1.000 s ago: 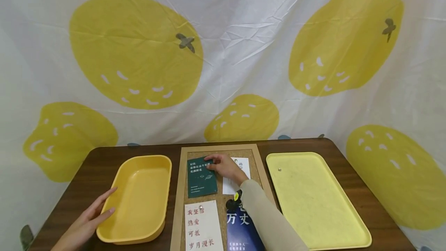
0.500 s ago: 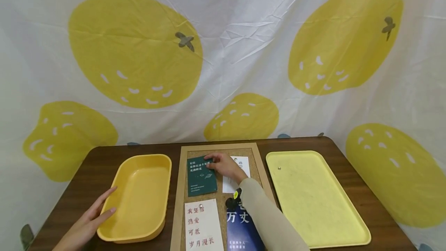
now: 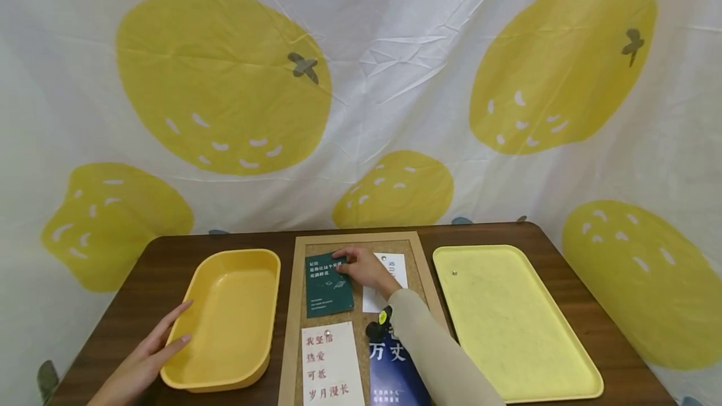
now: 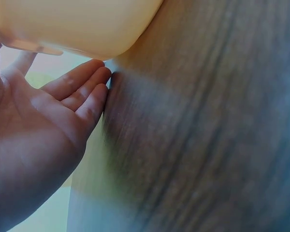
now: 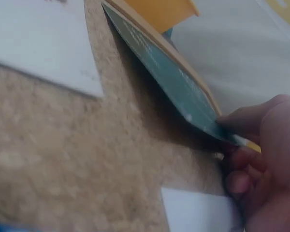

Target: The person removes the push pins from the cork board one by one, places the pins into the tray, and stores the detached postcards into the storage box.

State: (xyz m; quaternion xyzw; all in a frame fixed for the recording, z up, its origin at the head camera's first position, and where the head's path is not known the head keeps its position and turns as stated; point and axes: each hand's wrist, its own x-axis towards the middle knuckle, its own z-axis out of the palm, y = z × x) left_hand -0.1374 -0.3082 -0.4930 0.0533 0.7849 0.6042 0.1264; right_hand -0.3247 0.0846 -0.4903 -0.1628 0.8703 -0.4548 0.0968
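Observation:
On the corkboard (image 3: 338, 319), my right hand (image 3: 365, 268) pinches a dark green card (image 3: 327, 296) with white print by its upper right part. In the right wrist view the green card (image 5: 176, 89) is tilted, one edge raised off the cork with a shadow beneath, and the fingers (image 5: 244, 183) are curled under its corner. My left hand (image 3: 149, 346) holds the left rim of a yellow plastic basin (image 3: 228, 306), thumb and index finger lapping over the rim. Its other fingers (image 4: 89, 92) lie along the outside near the bottom, as the left wrist view shows.
A white card with red characters (image 3: 333, 368) and a blue poster (image 3: 395, 374) are at the board's front. Another white card (image 3: 397, 271) lies partly behind the right hand. A pale yellow tray (image 3: 519, 318) with one small pin (image 3: 454, 273) stands right on the dark wooden table (image 3: 141, 281).

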